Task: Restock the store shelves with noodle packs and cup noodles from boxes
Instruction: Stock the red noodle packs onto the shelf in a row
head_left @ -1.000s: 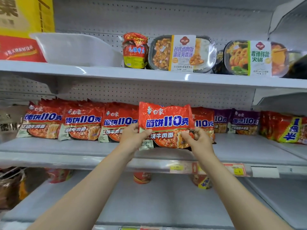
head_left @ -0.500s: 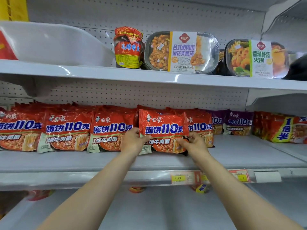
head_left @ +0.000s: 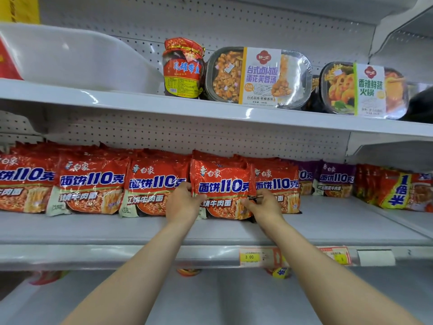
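Observation:
A red noodle pack [head_left: 222,181] with blue and white lettering stands upright on the middle shelf [head_left: 328,221], in a row of like red packs [head_left: 91,184]. My left hand [head_left: 184,202] grips its lower left edge. My right hand [head_left: 263,202] pinches its lower right edge. The pack's bottom rests on the shelf, level with its neighbours, and more red packs stand behind it.
Purple noodle packs [head_left: 335,179] and red-and-yellow packs [head_left: 396,191] continue the row to the right. The top shelf carries a jar [head_left: 184,69], two boxed meals [head_left: 260,77] and a white tray [head_left: 70,57]. Price tags [head_left: 249,256] line the shelf rail. The lower shelf [head_left: 222,299] holds cups at the back.
Both hands have lowered the red pack from above the shelf and pushed it back into the row. The camera has moved closer to the shelf.

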The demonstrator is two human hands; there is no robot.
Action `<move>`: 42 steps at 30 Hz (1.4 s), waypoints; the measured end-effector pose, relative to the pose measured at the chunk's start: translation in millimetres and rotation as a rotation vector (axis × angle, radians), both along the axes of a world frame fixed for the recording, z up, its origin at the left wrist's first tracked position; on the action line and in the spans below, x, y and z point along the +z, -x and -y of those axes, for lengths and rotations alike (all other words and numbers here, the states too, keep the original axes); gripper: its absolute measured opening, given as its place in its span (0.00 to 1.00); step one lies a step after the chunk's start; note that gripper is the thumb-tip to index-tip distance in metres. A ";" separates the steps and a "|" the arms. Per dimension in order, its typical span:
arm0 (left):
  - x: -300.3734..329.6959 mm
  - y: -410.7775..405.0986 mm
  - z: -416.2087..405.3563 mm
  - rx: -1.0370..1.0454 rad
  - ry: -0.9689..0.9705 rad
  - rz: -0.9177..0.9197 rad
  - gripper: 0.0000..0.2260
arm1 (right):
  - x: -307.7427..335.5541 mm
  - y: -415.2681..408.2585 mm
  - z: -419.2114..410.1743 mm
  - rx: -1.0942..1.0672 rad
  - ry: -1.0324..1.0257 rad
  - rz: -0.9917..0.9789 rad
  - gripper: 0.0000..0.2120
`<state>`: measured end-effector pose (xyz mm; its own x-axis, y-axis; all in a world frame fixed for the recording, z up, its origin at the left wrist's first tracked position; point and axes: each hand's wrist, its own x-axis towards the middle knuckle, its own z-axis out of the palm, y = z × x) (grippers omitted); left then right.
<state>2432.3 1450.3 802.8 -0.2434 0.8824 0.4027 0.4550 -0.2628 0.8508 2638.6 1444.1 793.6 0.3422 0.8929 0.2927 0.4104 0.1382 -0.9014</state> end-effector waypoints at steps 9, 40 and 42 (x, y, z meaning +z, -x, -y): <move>-9.0 -4.8 -1.4 0.004 -0.056 0.059 0.27 | 0.3 5.7 3.0 -0.106 -0.012 0.250 0.16; -4.6 -52.9 77.9 -0.093 -0.013 0.135 0.21 | 18.5 9.6 89.8 0.239 -0.031 0.160 0.21; -9.0 -60.0 93.3 -0.074 -0.022 0.208 0.20 | 15.4 4.8 103.8 0.257 -0.048 0.132 0.22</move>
